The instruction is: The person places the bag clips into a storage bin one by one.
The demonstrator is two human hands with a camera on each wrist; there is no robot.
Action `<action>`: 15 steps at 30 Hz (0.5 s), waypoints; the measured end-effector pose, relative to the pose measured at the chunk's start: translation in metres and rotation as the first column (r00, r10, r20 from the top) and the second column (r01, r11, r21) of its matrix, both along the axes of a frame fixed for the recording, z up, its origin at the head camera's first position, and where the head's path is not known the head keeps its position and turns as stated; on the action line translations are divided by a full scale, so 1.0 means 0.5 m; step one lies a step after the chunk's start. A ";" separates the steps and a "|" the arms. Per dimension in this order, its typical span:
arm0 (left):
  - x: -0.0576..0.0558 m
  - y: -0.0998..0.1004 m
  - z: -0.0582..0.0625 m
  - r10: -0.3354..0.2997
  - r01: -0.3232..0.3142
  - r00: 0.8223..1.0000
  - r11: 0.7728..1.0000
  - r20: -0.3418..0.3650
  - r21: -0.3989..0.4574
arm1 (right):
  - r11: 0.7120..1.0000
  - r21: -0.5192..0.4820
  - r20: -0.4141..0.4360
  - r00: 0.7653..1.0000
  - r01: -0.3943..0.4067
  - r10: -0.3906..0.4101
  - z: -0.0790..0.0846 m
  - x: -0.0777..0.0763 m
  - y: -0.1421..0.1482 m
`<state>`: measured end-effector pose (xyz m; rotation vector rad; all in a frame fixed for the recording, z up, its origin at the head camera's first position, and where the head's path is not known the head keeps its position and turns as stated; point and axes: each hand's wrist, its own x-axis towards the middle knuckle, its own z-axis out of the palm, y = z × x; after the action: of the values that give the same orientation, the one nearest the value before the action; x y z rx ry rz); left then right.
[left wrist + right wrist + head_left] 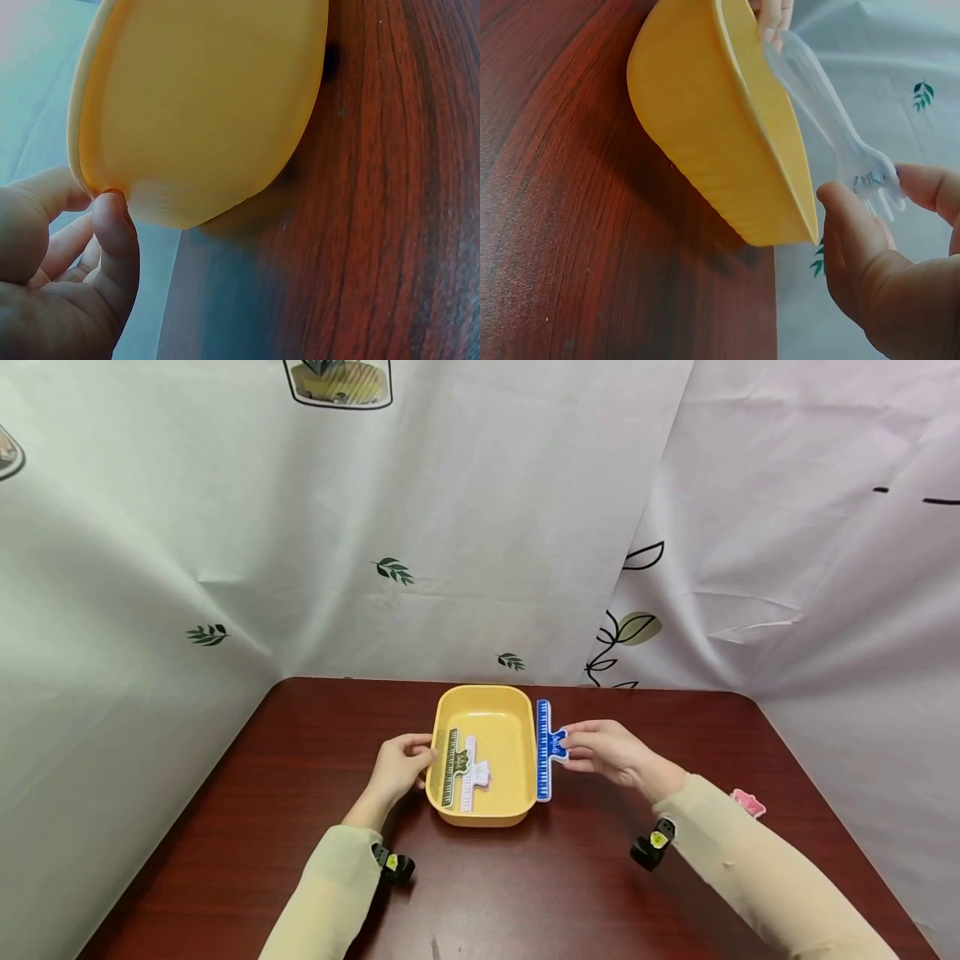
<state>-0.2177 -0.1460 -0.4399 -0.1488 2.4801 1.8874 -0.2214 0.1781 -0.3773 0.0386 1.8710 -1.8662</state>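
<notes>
A yellow plastic tray (pixel 512 760) stands on the table with a dark green piano-key clip (pixel 450 777) and a pale pink one (pixel 468 785) lying side by side in its left half. My left hand (pixel 396 770) pinches the tray's left rim between thumb and fingers. At the tray's right rim, my right hand (pixel 611 756) holds a blue piano-key clip (pixel 543 772) by its shaped grip. The right wrist view shows this clip's clear plastic side (pixel 821 94) near the rim, thumb and finger on its grip end.
A pink clip-like piece (pixel 748 803) lies at the right of the brown table (pixel 570 893), partly hidden by my right sleeve (pixel 757 860). Behind the table hangs a white patterned cloth (pixel 465 527).
</notes>
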 end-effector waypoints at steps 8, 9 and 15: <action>0.001 0.000 0.003 -0.003 0.003 1.000 1.000 0.006 0.004 | 0.999 0.040 0.001 1.000 -0.003 0.003 0.012 -0.003 -0.022; 0.001 0.000 0.003 -0.003 0.003 1.000 1.000 0.005 0.006 | 0.999 0.049 0.001 1.000 0.001 -0.001 0.014 -0.004 -0.025; 0.002 -0.001 0.003 -0.002 0.002 1.000 1.000 0.007 0.005 | 0.995 0.095 0.003 1.000 0.010 -0.010 0.020 -0.007 -0.042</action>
<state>-0.2168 -0.1463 -0.4384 -0.1517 2.4698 1.8894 -0.2248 0.1573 -0.3672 0.0829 1.9599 -1.7809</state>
